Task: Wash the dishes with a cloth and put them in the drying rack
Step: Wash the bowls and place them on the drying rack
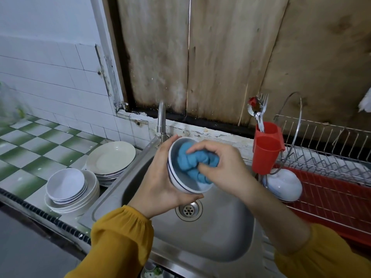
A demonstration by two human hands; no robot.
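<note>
Now left hand (158, 177) cups the bowl (187, 185); right hand (218, 165) grips the cloth (190, 161) inside it.

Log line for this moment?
phase: washing | left hand: holds bowl over sink | right hand: grips blue cloth inside bowl | drying rack: one inverted bowl

a white, blue-rimmed bowl (176, 148) tilts above the sink (210, 233) with a bunched blue cloth (190, 163) pressed inside it.

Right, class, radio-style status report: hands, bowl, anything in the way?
Left hand grips bowl over sink. Right hand presses blue cloth inside. Nothing blocks the drying rack.
</note>
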